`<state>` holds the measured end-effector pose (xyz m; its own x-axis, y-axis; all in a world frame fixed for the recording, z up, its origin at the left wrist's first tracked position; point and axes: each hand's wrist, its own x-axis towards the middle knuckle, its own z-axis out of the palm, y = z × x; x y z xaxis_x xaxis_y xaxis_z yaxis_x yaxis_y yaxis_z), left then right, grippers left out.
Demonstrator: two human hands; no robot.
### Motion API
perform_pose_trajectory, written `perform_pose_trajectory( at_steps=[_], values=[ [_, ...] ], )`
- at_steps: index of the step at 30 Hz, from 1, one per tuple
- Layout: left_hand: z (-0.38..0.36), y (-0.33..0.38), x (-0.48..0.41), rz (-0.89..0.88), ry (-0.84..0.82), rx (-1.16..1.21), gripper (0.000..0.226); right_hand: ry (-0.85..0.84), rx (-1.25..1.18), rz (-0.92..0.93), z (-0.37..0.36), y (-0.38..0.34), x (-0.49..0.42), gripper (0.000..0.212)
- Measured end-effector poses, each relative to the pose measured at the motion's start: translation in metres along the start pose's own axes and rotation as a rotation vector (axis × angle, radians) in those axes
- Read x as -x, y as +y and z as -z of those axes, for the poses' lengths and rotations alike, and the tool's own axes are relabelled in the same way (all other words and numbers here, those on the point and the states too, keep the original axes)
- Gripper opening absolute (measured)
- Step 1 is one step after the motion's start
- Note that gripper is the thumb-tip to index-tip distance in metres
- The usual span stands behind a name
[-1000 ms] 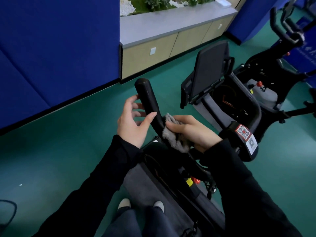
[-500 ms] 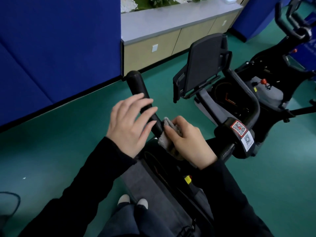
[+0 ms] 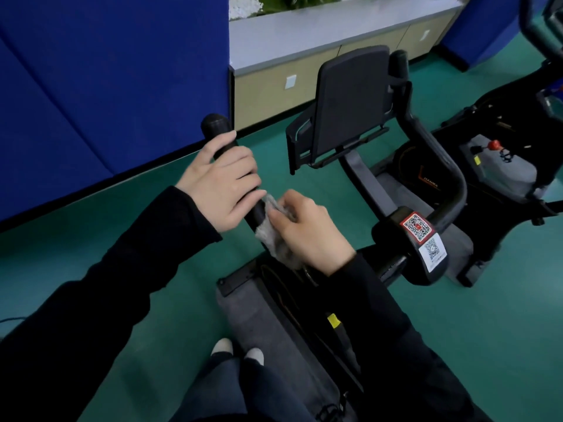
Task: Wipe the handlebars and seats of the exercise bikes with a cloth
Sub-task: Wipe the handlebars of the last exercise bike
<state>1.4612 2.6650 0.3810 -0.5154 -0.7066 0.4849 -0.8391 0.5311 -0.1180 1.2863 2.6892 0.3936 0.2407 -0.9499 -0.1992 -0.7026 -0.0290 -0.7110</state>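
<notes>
A black exercise bike stands in front of me. Its left handlebar grip [image 3: 217,127] points up and away. My left hand [image 3: 222,184] grips that bar just below its rounded end. My right hand [image 3: 307,231] holds a grey cloth [image 3: 271,236] against the lower part of the same bar, right under my left hand. The right handlebar [image 3: 447,175] curves round behind a black console screen [image 3: 350,99]. The stem [image 3: 420,242] carries two QR-code stickers. The bike's seat is not in view.
A blue padded wall [image 3: 106,71] runs along the left. A beige cabinet [image 3: 304,77] with a grey top stands behind the bike. Another black exercise bike [image 3: 511,123] is at the right. The floor [image 3: 502,330] is green. My shoes [image 3: 237,351] show at the bottom.
My left hand went from open beside the bar to wrapped around its upper part. My right hand with the cloth stayed on the lower bar. The view shifted right and down.
</notes>
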Motion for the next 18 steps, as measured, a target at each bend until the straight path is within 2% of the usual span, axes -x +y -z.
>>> perform_pose_trajectory(
  at_steps=[4, 12, 15, 18],
  values=[
    [-0.003, 0.003, 0.002, 0.017, 0.008, -0.001, 0.032, -0.155, -0.08, -0.105, 0.013, 0.02, 0.005, 0.022],
    [-0.006, -0.001, 0.004, 0.004, 0.039, 0.019, 0.028, -0.302, -0.583, -0.228, 0.005, 0.003, -0.028, 0.029],
    [-0.009, -0.002, 0.004, 0.001, 0.063, 0.03, 0.029, -0.34, -0.529, -0.228, 0.013, 0.015, -0.016, 0.031],
    [-0.015, -0.005, 0.005, -0.02, 0.096, 0.04, 0.03, -0.314, -0.296, -0.156, 0.019, 0.029, 0.005, 0.025]
  ],
)
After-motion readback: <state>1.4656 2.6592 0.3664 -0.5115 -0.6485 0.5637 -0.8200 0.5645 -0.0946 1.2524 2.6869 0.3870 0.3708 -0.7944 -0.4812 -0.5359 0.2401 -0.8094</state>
